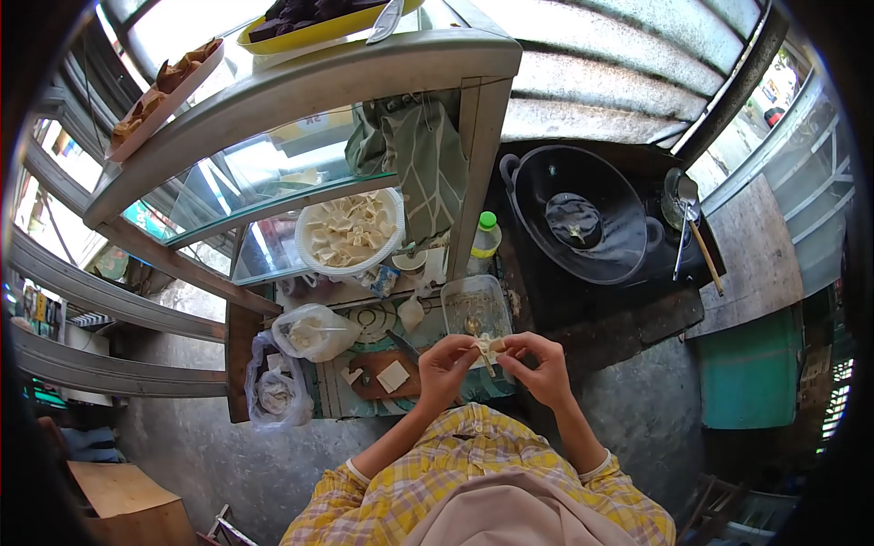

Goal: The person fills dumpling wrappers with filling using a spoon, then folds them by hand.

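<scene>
My left hand (444,362) and my right hand (539,366) meet in front of my body, both with the fingertips pinched on a small pale dumpling (488,348), its wrapper partly folded. Just beyond my hands stands a clear plastic tub (496,300) with a spoon and some filling inside. Left of my left hand, a wooden cutting board (366,386) bears square white wrappers (393,376). A dark knife blade (400,343) lies at its far edge. Farther back, a white basket (307,251) holds many folded dumplings (350,227).
A large black wok (628,241) sits on the stove at the right, beside a ladle and a spatula (687,193). Plastic bags (314,332) stand at the left. A green-capped bottle (486,238) is near the glass cabinet (273,177), where a cloth (423,155) hangs.
</scene>
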### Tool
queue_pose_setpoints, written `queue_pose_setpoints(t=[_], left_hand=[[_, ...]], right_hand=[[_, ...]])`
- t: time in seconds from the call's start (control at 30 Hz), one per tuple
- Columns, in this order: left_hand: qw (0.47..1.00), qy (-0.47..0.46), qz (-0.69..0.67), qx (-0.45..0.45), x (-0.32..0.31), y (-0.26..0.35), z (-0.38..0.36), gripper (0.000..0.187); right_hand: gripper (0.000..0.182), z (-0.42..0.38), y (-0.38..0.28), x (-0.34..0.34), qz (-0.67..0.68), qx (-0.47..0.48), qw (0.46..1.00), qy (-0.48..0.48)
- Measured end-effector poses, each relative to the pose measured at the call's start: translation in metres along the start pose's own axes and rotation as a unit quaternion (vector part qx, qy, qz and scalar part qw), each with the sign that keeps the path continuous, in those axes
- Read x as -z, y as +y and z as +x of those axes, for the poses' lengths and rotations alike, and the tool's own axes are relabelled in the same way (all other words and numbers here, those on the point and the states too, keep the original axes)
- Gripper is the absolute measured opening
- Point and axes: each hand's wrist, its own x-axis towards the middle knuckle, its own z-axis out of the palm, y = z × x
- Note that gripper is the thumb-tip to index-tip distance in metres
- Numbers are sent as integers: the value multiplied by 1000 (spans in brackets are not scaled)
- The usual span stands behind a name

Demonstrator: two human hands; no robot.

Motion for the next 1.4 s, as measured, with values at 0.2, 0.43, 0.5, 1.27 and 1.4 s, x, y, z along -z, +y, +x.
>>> queue_pose_setpoints(t=[0.2,0.43,0.5,1.27,1.4], left_hand=[[989,-65,110,-75,1,3,-5,17],[974,-101,165,-118,5,16,-6,21],[974,-101,166,-114,7,16,-6,22],[955,42,271,-115,60,35,-20,26],[944,171,265,-97,80,46,-19,36]], right_hand=[[11,-14,-2,-6,-2,34,998,53],[13,-20,-3,-17,-20,77,994,71],[13,-20,-5,-17,-29,77,994,67],[14,35,6,-60,-46,113,986,-113],[11,81,-2,-92,-78,141,977,-141]])
